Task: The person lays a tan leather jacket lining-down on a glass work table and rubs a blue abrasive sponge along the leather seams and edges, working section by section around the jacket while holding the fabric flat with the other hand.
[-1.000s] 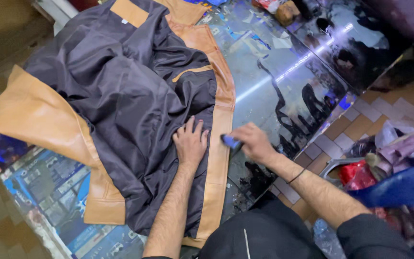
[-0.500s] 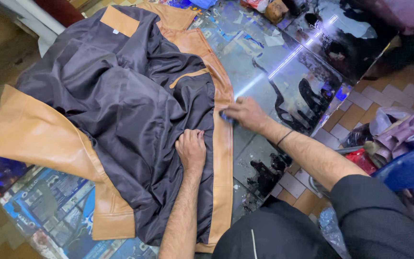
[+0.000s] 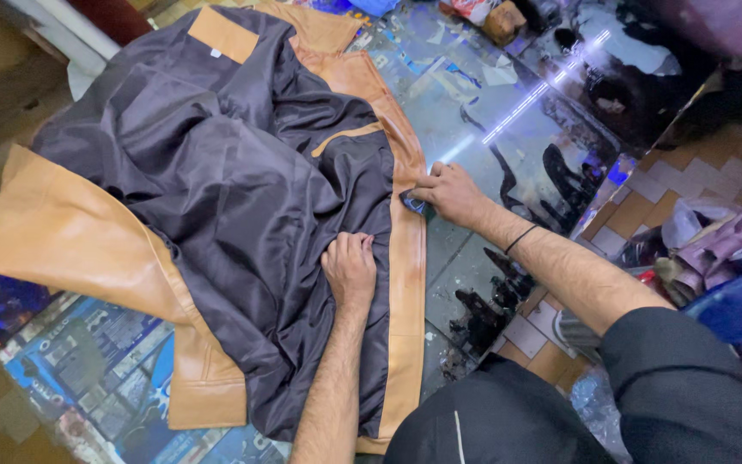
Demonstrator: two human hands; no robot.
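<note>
A tan leather jacket (image 3: 70, 241) lies opened out on the table, its dark satin lining (image 3: 225, 172) facing up. My left hand (image 3: 349, 268) presses flat on the lining beside the tan front edge strip (image 3: 407, 283). My right hand (image 3: 448, 193) is closed on a small dark-and-blue object (image 3: 412, 204), held against that strip near its upper part. I cannot tell what the object is.
The table top (image 3: 508, 112) is glossy and covered with printed sheets. Bags and bundles (image 3: 714, 249) lie on the tiled floor at the right. Small packets (image 3: 495, 15) sit at the table's far edge. My dark-clothed lap (image 3: 508, 421) fills the bottom.
My right hand has slid up along the tan edge strip, away from me, with the small object in it. My left hand has stayed pressed on the lining.
</note>
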